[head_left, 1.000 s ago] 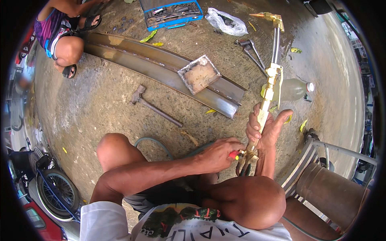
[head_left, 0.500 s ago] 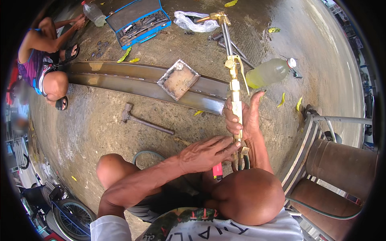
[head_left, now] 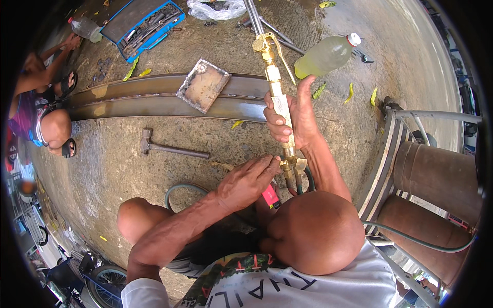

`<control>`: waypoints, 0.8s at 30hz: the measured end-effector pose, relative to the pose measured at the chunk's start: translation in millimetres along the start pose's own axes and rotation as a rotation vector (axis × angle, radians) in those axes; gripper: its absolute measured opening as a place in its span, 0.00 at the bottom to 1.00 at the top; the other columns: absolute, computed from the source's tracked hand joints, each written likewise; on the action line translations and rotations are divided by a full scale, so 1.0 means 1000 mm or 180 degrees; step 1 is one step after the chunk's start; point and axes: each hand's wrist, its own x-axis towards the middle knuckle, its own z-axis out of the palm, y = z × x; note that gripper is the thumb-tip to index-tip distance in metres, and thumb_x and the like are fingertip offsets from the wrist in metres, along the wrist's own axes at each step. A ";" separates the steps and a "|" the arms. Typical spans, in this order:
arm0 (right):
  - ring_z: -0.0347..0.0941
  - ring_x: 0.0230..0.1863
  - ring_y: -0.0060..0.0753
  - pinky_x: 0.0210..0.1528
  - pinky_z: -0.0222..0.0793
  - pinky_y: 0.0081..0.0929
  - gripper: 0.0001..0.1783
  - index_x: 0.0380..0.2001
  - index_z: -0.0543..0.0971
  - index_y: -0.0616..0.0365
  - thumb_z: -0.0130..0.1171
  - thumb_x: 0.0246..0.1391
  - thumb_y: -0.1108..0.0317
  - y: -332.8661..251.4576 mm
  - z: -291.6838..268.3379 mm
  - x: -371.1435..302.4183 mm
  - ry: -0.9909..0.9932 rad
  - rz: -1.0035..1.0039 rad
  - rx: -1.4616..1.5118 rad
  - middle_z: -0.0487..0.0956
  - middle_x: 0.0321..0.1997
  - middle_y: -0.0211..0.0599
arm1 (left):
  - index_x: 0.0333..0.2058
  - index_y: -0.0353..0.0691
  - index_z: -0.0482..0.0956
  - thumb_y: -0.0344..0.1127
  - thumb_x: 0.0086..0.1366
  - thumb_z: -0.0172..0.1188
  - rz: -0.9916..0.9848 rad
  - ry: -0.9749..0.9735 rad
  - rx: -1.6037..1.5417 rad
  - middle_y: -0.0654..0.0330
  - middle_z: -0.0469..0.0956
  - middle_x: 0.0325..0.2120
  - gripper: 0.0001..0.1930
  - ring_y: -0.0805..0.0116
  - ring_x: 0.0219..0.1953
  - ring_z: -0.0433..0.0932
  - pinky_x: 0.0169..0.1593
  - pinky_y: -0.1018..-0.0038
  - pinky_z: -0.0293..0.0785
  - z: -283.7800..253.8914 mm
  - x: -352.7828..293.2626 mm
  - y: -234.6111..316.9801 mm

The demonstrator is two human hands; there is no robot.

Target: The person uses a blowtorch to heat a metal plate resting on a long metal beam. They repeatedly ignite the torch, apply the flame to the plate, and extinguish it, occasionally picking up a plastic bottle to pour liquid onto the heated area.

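Note:
A brass cutting torch points away from me, its far tip cut off by the upper edge. My right hand wraps its fingers around the torch handle, with the thumb sticking up. At the handle's base, the fingertips of my left hand press together on a small valve knob on the left side. Dark hoses run from the base toward my body. Below my left fingertips lies a pink-red object whose kind I cannot make out.
Steel channel beams lie ahead, with a rusty square plate on top. A hammer rests nearer. Beyond are a blue toolbox and a bottle of yellowish liquid. Gas cylinders on a rack stand right. Another person squats left.
The whole view has shifted, so the scene sits further left and higher and the torch tip has left the picture. My left fingers have slid leftward, uncovering more of the valves.

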 end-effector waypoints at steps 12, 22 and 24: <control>0.52 0.09 0.14 0.10 0.52 0.15 0.56 0.34 0.67 0.54 0.17 0.40 0.09 0.009 0.001 -0.009 0.0210 0.0104 -0.0394 0.61 0.15 0.24 | 0.50 0.29 0.76 0.37 0.67 0.63 -0.0686 0.0707 -0.0647 0.43 0.80 0.43 0.19 0.44 0.43 0.81 0.45 0.58 0.80 -0.037 0.025 -0.009; 0.52 0.08 0.17 0.10 0.52 0.18 0.47 0.34 0.69 0.55 0.23 0.57 0.18 0.032 0.016 -0.018 0.0436 0.0378 -0.0659 0.61 0.14 0.26 | 0.49 0.32 0.76 0.41 0.72 0.57 -0.1836 0.1562 -0.1127 0.44 0.80 0.34 0.17 0.50 0.38 0.81 0.43 0.61 0.75 -0.071 0.051 -0.036; 0.52 0.08 0.17 0.10 0.52 0.18 0.47 0.34 0.68 0.54 0.23 0.57 0.18 0.035 0.013 -0.020 0.0231 0.0389 -0.0528 0.61 0.14 0.25 | 0.53 0.32 0.74 0.41 0.72 0.56 -0.1873 0.1653 -0.1124 0.44 0.80 0.34 0.19 0.49 0.38 0.81 0.43 0.60 0.75 -0.072 0.051 -0.038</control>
